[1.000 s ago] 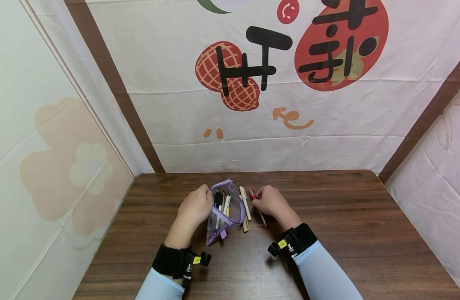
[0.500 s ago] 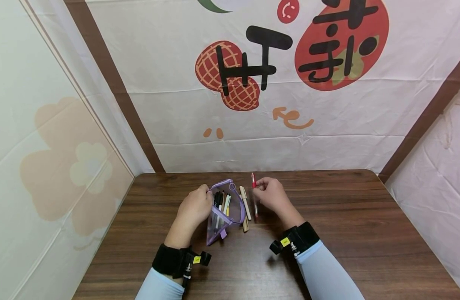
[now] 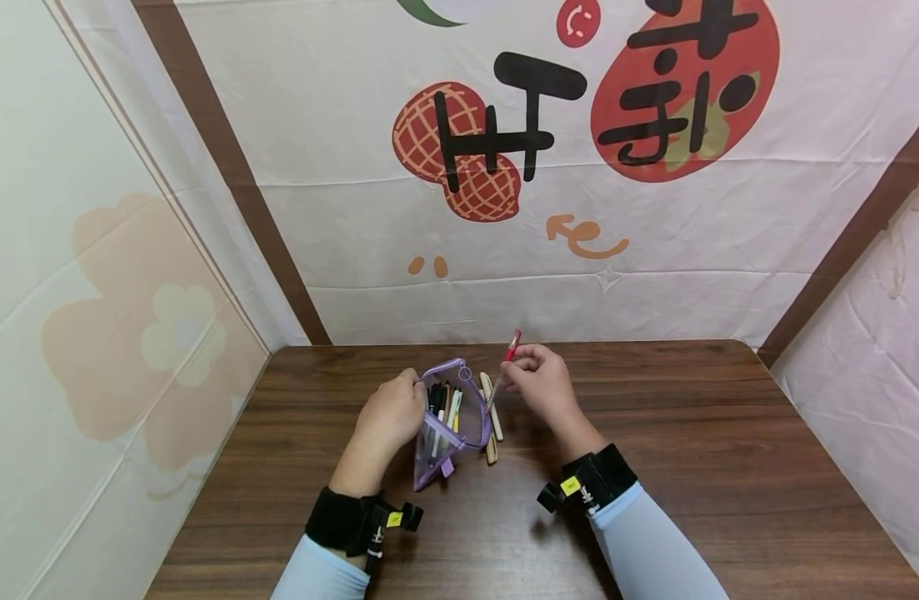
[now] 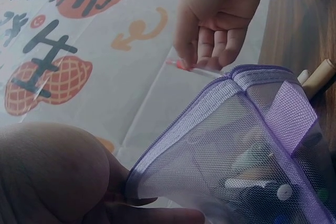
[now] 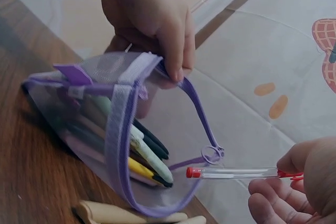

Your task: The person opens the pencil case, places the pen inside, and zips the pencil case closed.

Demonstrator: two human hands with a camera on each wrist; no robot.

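A purple-edged mesh pencil case (image 3: pixel 437 471) lies on the table, its mouth gaping to the right. My left hand (image 3: pixel 390 412) pinches the rim of the case on its left side. Inside the case are several pens (image 5: pixel 152 153), dark, pale green and yellow. My right hand (image 3: pixel 545 387) pinches a clear pen with red ends (image 5: pixel 239 173) by its red part. In the right wrist view, the pen's other red end points at the case's open mouth. Two beige pens (image 3: pixel 492 446) lie on the table just right of the case.
The brown wooden table (image 3: pixel 654 467) stretches out around the case. Behind it hangs a white printed cloth (image 3: pixel 354 225), with another pale cloth (image 3: pixel 92 333) on the left side. A zip pull ring (image 5: pixel 211 154) hangs at the case's rim.
My right hand has lifted the red-ended pen off the table and tilted it, bringing its lower end toward the case mouth. My left hand keeps its hold on the rim.
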